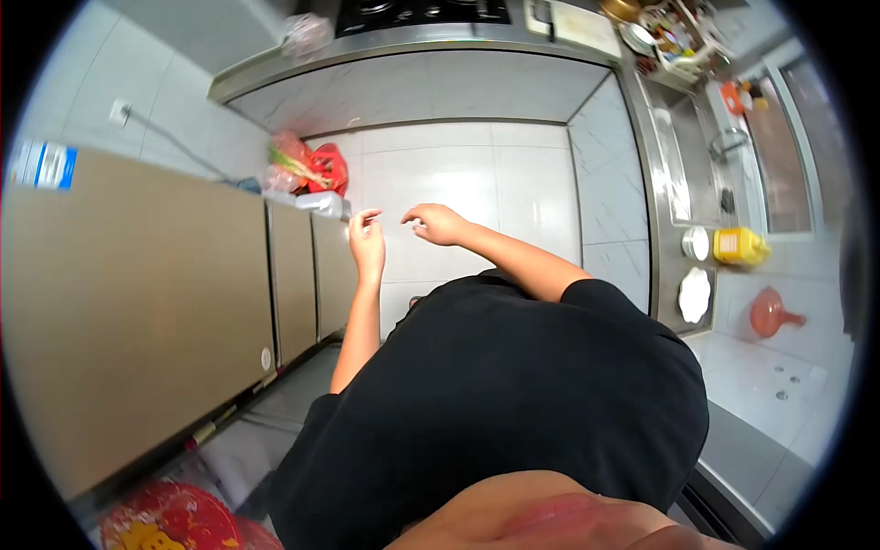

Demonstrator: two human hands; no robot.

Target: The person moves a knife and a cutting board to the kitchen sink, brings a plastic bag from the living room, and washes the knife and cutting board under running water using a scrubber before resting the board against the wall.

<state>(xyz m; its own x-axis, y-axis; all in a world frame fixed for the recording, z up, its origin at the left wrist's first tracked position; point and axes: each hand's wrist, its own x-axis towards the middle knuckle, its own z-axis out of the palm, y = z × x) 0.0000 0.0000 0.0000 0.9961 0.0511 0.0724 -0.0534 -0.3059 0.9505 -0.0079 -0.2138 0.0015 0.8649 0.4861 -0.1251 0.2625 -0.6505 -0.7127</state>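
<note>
My left hand point(368, 240) is raised in front of my body near the edge of the tall fridge. Its fingers are bent but apart, with nothing between them. Just beyond it sits a clear plastic container point(321, 203), and behind that a red plastic bag point(330, 170) beside a bundle of green stalks point(291, 161). To the right, my right hand point(434, 225) hovers over the tiled floor point(440, 174), fingers loosely curved and apart, holding nothing. A small gap separates the two hands.
The brownish fridge point(147, 302) stands on my left. A counter with a gas stove point(422, 11) and a cutting board point(576, 26) runs ahead. On the right are a sink point(678, 174), a white bowl point(695, 243), a yellow jug point(741, 246) and a hanging red funnel-like item point(770, 313).
</note>
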